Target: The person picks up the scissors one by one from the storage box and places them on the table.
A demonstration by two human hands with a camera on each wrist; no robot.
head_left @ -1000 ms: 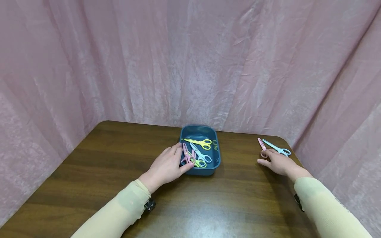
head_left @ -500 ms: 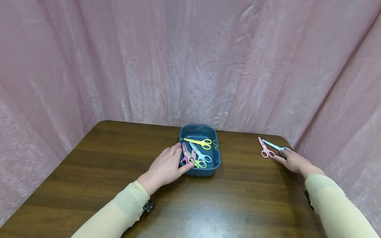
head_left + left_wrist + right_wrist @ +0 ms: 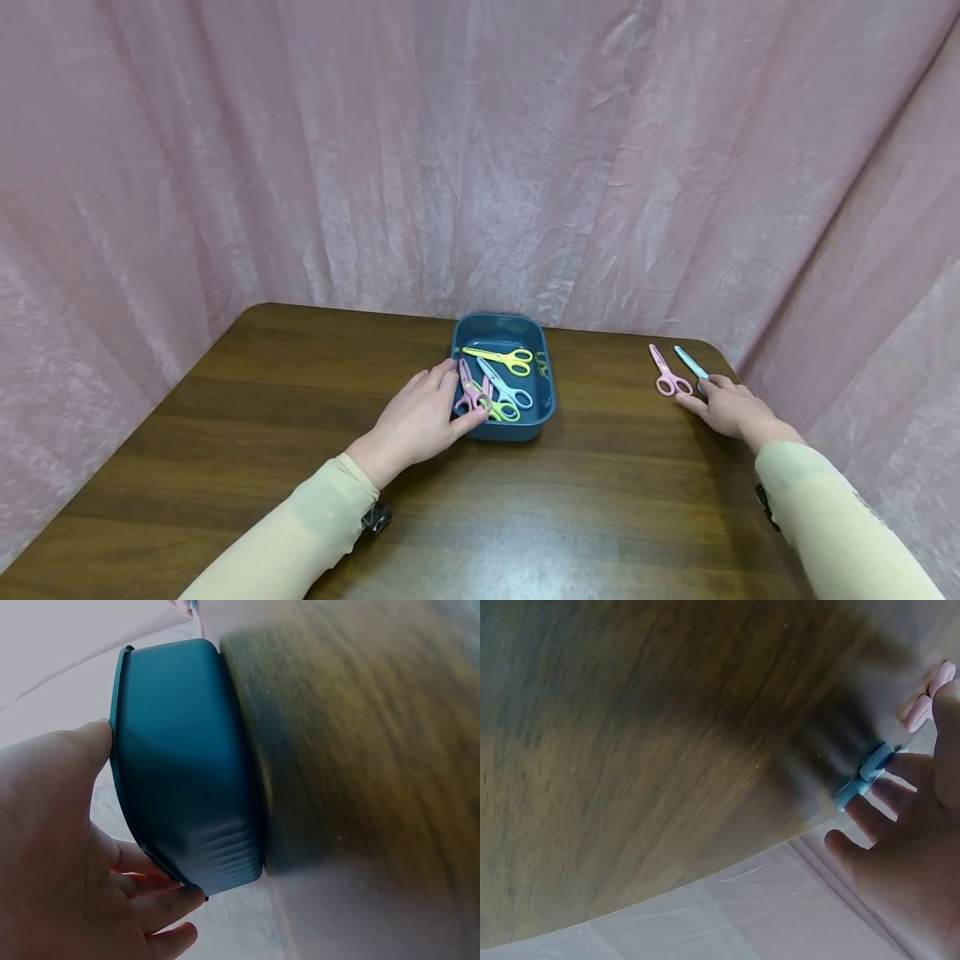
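In the head view, my left hand (image 3: pixel 416 417) rests at the near left corner of a dark teal plastic box (image 3: pixel 551 392). Its thumb and fingers touch the rim, as the left wrist view shows. Inside lie yellow scissors (image 3: pixel 517 362), light blue scissors (image 3: pixel 517 396), pink-purple scissors (image 3: pixel 467 385) and green scissors (image 3: pixel 510 412), with another pink piece partly hidden. At the far right, my right hand (image 3: pixel 731 410) reaches over the handles of light blue scissors (image 3: pixel 688 361), its extended fingers touching them. Pink scissors (image 3: pixel 663 367) lie just left, near its thumb.
A brown wooden table (image 3: pixel 300 400) carries everything. Its far right corner lies just beyond the right hand. Pink curtains (image 3: pixel 480 167) hang behind the table and on both sides.
My right hand has moved off the pink scissors, right to the light blue scissors, then slightly left. The light blue scissors have shifted and turned a little. My left hand stays put.
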